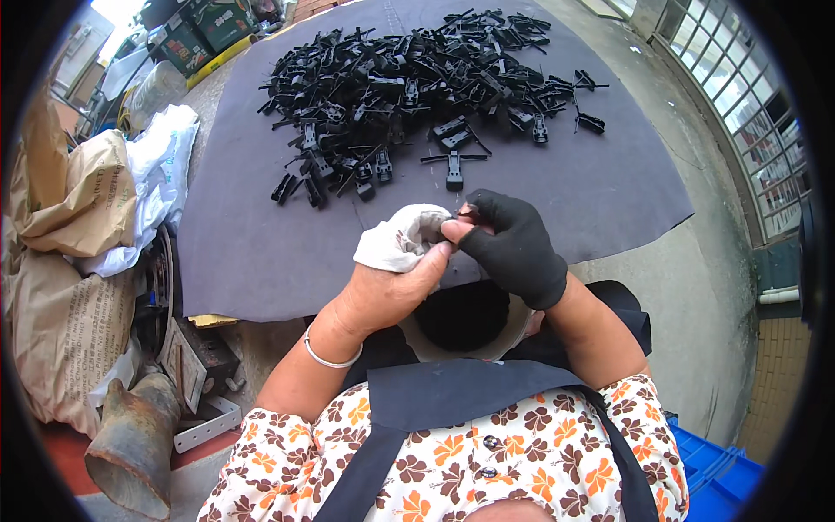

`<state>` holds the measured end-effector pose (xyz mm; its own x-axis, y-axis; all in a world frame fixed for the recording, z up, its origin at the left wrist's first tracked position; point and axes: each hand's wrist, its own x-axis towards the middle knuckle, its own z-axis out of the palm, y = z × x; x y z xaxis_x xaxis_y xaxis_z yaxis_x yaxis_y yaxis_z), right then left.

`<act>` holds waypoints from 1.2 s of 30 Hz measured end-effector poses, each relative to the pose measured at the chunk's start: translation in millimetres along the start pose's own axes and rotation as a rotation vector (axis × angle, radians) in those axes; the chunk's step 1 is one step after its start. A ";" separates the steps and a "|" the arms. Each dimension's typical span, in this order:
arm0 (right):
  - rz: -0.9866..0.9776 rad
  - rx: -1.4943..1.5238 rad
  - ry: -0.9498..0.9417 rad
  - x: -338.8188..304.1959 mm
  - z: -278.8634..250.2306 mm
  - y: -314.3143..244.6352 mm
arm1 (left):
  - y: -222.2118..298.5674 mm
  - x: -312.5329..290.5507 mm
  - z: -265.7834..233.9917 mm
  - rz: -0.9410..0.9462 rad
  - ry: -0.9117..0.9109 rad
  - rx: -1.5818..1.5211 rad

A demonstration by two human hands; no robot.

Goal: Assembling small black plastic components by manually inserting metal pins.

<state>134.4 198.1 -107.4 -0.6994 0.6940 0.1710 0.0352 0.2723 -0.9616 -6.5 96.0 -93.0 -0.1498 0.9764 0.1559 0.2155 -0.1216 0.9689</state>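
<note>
My left hand (401,248), in a white fingerless glove, meets my right hand (515,250), in a black fingerless glove, over the near edge of the table. Both hands are closed, fingertips pinched together around a small black plastic part (456,217), mostly hidden by the fingers. Just beyond them lies a single black plastic piece (454,171) with thin arms out to both sides. Further off, a wide heap of similar black plastic pieces (409,87) covers the table's far half. Below my hands stands a pale round bucket (424,344) with dark contents.
A dark grey sheet covers the table (261,252). Brown paper sacks (74,331) and a white plastic bag (161,161) crowd the left side. A rusty metal pipe (135,444) lies at lower left. Blue crates (713,470) stand at lower right, a barred window (739,96) at far right.
</note>
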 end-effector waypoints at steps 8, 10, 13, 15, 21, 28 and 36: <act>-0.080 -0.034 -0.149 -4.1 2.4 1.0 | -0.8 -2.3 1.3 -0.044 0.115 0.125; -0.095 0.005 -0.145 -3.6 2.3 3.9 | 0.0 -2.0 1.4 -0.071 0.121 0.092; -0.063 0.019 -0.150 -5.4 -1.4 -2.6 | 2.5 -0.7 -0.9 -0.134 0.095 -0.157; -0.056 0.012 -0.165 -4.7 -2.4 -4.2 | -0.1 -1.0 -2.3 -0.161 0.107 -0.193; -0.039 0.003 -0.167 -5.4 -3.5 -2.2 | 5.3 0.5 -4.2 -0.268 0.087 -0.276; -0.041 0.030 -0.176 -5.4 -1.2 -0.9 | 4.8 -1.6 -1.8 -0.281 0.100 -0.267; 0.011 0.025 -0.139 -6.1 4.9 1.9 | -0.4 -4.3 5.8 0.195 0.171 0.410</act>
<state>135.3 191.2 -111.4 -0.7912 0.5976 0.1302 0.0273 0.2472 -0.9686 -0.4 92.8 -95.2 -0.2179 0.8950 0.3893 0.6123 -0.1853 0.7686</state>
